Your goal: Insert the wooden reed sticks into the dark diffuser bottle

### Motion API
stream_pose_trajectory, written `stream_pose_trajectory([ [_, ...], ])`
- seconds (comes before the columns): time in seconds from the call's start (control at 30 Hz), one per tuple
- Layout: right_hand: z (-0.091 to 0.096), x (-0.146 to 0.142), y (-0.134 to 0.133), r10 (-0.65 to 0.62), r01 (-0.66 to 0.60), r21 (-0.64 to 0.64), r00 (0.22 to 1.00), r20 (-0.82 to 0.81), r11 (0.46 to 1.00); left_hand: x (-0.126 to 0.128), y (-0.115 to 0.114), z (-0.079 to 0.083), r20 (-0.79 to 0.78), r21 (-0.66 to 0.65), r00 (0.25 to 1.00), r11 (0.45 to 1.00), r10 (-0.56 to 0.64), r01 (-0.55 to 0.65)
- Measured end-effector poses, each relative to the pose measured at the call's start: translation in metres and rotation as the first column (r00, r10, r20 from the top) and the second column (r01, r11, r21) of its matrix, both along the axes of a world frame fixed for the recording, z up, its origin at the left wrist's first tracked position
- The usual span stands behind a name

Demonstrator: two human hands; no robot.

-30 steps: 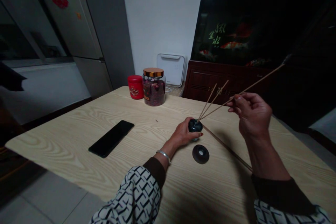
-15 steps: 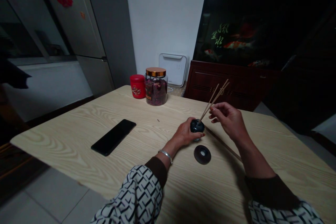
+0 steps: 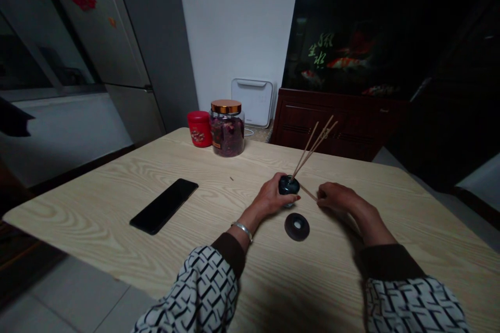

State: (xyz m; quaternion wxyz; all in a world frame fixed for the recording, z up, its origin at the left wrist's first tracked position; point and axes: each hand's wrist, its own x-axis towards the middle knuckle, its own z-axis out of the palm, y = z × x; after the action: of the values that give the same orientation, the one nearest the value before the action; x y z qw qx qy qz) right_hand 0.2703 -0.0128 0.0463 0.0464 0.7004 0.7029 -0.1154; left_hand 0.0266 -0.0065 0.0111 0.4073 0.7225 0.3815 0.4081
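My left hand (image 3: pixel 273 193) is wrapped round a small dark glass diffuser bottle (image 3: pixel 288 185), which is upright on the table. Several thin reed sticks (image 3: pixel 312 150) rise from its mouth, leaning right and fanning out at the top. To the right, my right hand (image 3: pixel 338 197) is low over the tabletop, its fingers closed on another reed stick (image 3: pixel 308 192) that lies there beside the bottle. Part of that stick is hidden under the hand. Just in front of the bottle lies a dark round lid (image 3: pixel 297 227) with a pale centre.
A black phone (image 3: pixel 164 206) lies on the left of the wooden table (image 3: pixel 187 276). At the back stand a red canister (image 3: pixel 199 129) and a glass jar (image 3: pixel 227 132) of dried flowers with a copper lid. A tiny brown scrap (image 3: pixel 232 178) lies mid-table. Behind is a fish tank (image 3: pixel 351 26).
My right hand has moved down from the upright sticks to the stick lying on the table, and its fingers have closed there. My left hand still holds the bottle. The view has shifted slightly.
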Motion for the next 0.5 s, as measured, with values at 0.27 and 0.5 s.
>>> stream_pose_trajectory([
  [0.27, -0.005, -0.004, 0.001, 0.001, -0.001, 0.013, 1.000, -0.018, 1.000, 0.000, 0.000, 0.000, 0.006, -0.016, 1.000, 1.000, 0.000, 0.001],
  [0.5, 0.040, 0.020, -0.011, 0.092, -0.005, 0.200, 0.898, -0.430, 0.980, 0.000, 0.000, 0.000, 0.033, -0.017, 0.999, 1.000, -0.003, 0.003],
])
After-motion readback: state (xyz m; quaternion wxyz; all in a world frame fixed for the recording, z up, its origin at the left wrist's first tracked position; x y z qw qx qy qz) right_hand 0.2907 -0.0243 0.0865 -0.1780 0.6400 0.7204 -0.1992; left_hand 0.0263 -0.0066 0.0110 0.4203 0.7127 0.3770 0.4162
